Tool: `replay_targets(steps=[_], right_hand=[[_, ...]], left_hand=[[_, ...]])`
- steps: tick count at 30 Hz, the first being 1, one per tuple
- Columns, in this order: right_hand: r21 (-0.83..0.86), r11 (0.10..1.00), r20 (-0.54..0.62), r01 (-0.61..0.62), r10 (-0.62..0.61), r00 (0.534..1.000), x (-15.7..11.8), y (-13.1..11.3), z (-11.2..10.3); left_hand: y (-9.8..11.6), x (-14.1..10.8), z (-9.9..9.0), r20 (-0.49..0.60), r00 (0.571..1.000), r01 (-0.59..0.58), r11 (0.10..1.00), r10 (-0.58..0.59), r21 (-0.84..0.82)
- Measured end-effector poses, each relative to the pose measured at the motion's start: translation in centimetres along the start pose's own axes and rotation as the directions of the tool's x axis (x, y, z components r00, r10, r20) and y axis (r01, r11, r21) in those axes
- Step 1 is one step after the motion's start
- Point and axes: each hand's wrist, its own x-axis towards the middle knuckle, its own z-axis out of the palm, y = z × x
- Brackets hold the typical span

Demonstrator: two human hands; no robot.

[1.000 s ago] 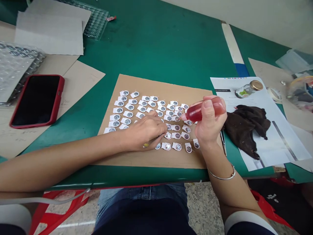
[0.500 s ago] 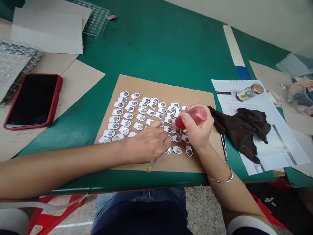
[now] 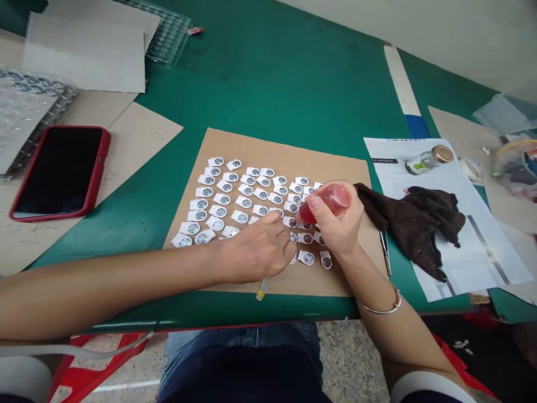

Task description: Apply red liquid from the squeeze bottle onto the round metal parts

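My right hand (image 3: 343, 224) is wrapped round a translucent red squeeze bottle (image 3: 331, 200), tilted with its narrow end down to the left above the pieces. My left hand (image 3: 258, 249) is closed low over the cardboard sheet (image 3: 327, 159), its fingertips hidden beneath it; what they pinch, if anything, I cannot make out. From under that hand sticks a clear tube with a yellow end (image 3: 262, 290); whether it is held or lying there I cannot tell. Rows of small round silver pieces with white tabs (image 3: 218, 211) lie on the cardboard around both hands.
Left is a red-cased phone (image 3: 59, 170) on brown card, near clear trays (image 3: 168, 42). Right of the cardboard are tweezers (image 3: 385, 252), a dark brown cloth (image 3: 423, 224), printed paper (image 3: 386, 148) and a small glass jar (image 3: 428, 159) on its side.
The whole view has shifted slightly. My right hand keeps the red bottle tilted in almost the same place, and my left hand stays low over the pieces, moving very little.
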Motion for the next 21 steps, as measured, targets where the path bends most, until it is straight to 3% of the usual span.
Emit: replay_targets(steps=[21], right_hand=[[-0.028,0.998,-0.045,0.049,-0.050,0.998,0.12,0.20,0.16]], left_hand=[[-0.27,-0.20,0.30,0.017,0.999,0.033,0.999,-0.033,-0.037]])
